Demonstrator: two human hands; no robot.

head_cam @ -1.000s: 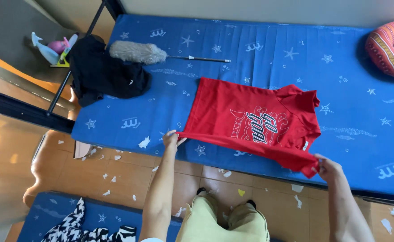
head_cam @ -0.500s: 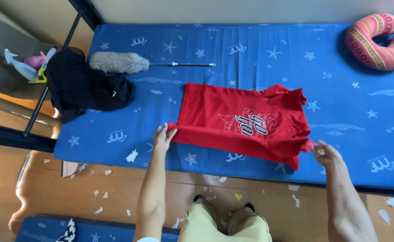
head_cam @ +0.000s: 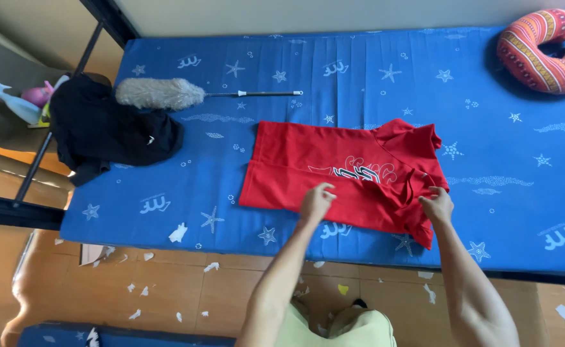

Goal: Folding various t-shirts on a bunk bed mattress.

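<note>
Both forearms are bare, with no sleeves, watch or rings showing. The left hand (head_cam: 316, 202) and right hand (head_cam: 438, 205) wear no gloves. Pale yellow-green trousers (head_cam: 346, 328) cover the legs below.

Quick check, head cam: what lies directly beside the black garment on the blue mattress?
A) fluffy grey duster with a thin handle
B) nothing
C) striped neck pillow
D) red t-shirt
A: the fluffy grey duster with a thin handle lies with its head against the crumpled black garment at the far left of the blue star-patterned mattress.
</note>
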